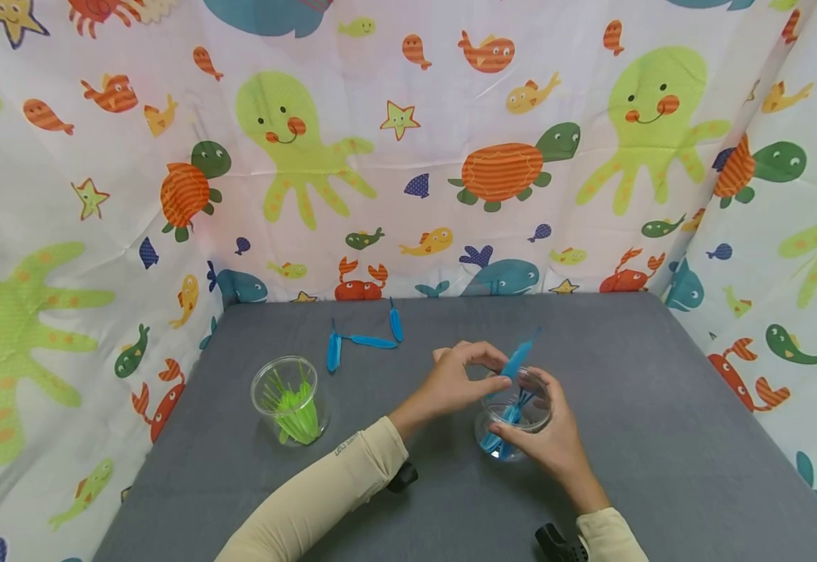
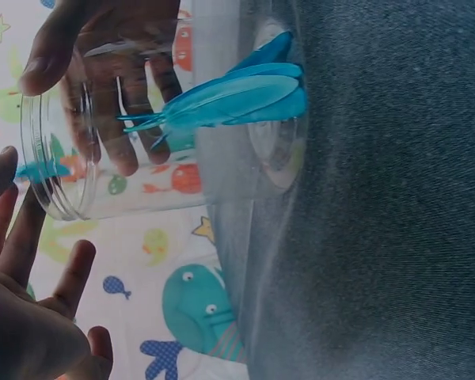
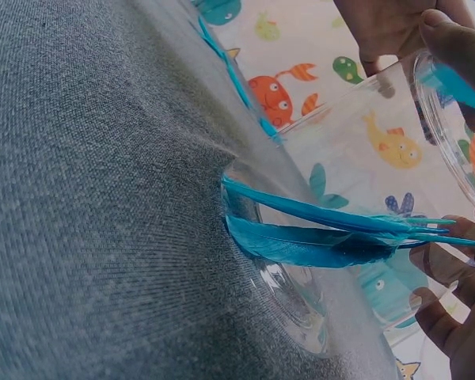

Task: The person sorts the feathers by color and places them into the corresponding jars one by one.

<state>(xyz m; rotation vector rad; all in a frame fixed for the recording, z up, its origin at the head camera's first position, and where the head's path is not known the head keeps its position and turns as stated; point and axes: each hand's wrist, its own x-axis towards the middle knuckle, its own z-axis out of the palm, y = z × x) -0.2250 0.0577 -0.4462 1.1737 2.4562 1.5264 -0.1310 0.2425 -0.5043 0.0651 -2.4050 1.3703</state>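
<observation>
In the head view, my left hand [image 1: 460, 380] pinches a blue feather [image 1: 517, 359] between thumb and fingers at the mouth of a clear plastic jar [image 1: 481, 429]. My right hand [image 1: 555, 437] grips that jar around its upper side, thumb in front and fingers behind. The jar stands upright on the grey table. Several blue feathers [image 2: 245, 99] lean inside it, broad ends down on the bottom, thin quills up, as the left wrist view shows. In the right wrist view the held feather [image 3: 459, 85] shows at the threaded rim.
A second clear jar [image 1: 262, 400] with several green feathers [image 1: 299, 414] stands to the left. Behind it on the grey table [image 1: 661, 437] lie 3 blue feathers [image 1: 373, 342]. A white curtain [image 1: 408, 168] printed with sea animals encloses the table's back and sides.
</observation>
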